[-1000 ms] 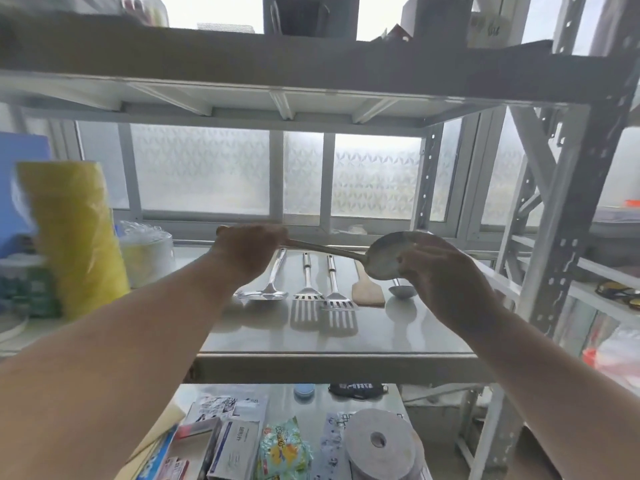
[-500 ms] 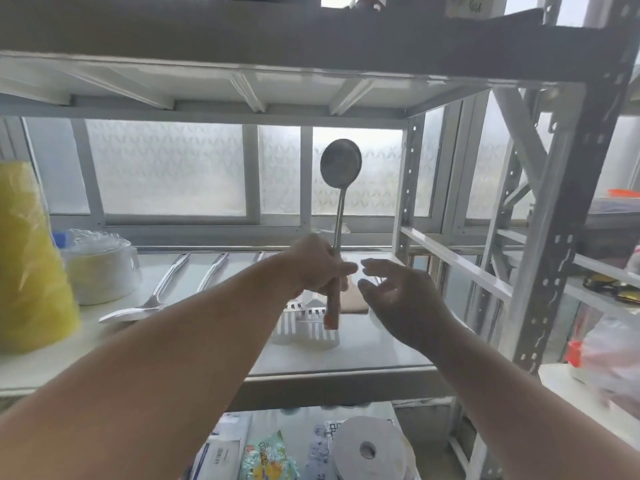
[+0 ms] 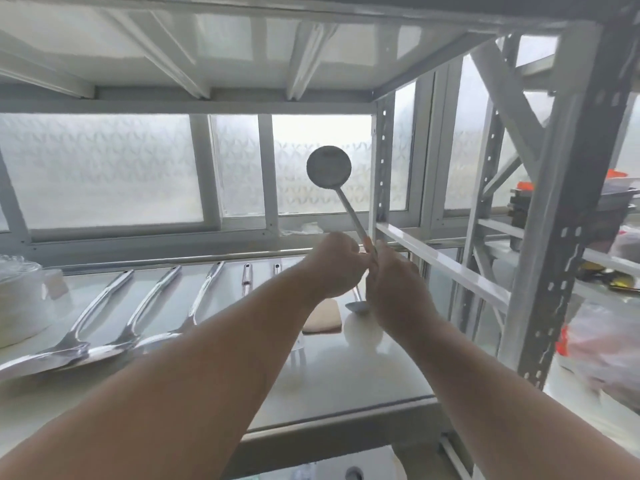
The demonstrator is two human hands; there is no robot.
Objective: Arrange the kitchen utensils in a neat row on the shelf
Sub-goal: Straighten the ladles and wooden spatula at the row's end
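A steel ladle (image 3: 329, 168) stands almost upright above the shelf (image 3: 346, 375), bowl at the top. My left hand (image 3: 334, 265) and my right hand (image 3: 394, 282) both close around its lower handle. On the shelf below lie three large steel spoons (image 3: 104, 327) side by side at the left. Two metal handles (image 3: 246, 275) show behind my left forearm. A wooden spatula blade (image 3: 323, 318) and a small ladle (image 3: 358, 304) lie under my hands.
A stack of clear plastic cups (image 3: 17, 299) stands at the shelf's left end. The rack's upright post (image 3: 561, 254) and a horizontal rail (image 3: 443, 265) are close on the right. The upper shelf (image 3: 242, 46) hangs overhead. A frosted window (image 3: 104, 168) is behind.
The ladle swung from horizontal to upright in my left hand. My right hand, open half a second ago, has closed on the handle too. The view has shifted right and upward.
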